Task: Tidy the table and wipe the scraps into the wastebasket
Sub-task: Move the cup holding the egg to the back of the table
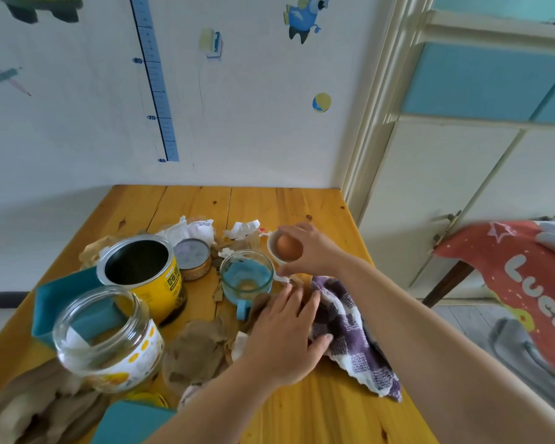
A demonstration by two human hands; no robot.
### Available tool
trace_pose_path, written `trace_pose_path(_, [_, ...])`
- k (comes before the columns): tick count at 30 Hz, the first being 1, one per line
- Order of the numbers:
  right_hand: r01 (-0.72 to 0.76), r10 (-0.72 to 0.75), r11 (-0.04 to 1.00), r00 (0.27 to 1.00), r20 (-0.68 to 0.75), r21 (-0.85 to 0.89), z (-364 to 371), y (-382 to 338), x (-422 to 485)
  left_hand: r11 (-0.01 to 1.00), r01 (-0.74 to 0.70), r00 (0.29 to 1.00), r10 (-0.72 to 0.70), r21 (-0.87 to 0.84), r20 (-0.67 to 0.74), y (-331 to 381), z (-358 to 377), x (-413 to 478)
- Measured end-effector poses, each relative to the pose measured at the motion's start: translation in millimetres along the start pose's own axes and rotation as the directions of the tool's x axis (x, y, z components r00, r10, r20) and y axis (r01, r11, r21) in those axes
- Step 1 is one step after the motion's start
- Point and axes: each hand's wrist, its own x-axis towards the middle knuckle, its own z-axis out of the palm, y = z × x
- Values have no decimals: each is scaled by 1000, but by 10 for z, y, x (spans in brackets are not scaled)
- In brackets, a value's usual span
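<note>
Underneath it all, a yellow wooden table (302, 421) stands against a white wall and carries a spread of containers and litter. A purple-and-white checked cloth (356, 341) lies crumpled on its right side, near the edge. Left of centre stands an open yellow can (173, 283), and nearer the camera an open-topped glass jar (109, 341) with a yellow-dotted label. A teal tray (61, 302) shows behind the jar. A glass mug (247, 277) with a blue handle sits in the middle, and a small sealed tin (193, 259) is just beside the can, on its far side. The scraps are scattered across the table: crumpled white paper (189, 230) behind the tin, and torn brown paper (196, 350) between the jar and the cloth. The left hand (282, 334) lies flat with fingers straight and spread, its thumb on the cloth and its fingers reaching towards the mug. The right hand (308, 251) grips a brown egg (288, 247) between fingers and thumb at the mouth of a small white cup (270, 245). I cannot tell whether the egg rests in the cup.
</note>
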Motion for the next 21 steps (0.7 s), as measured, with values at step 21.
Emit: trace_pose_path(21, [-292,333,942,873,-356,165,-325,568,1040,996,84,986,-89,-41,-144,-83,41,291])
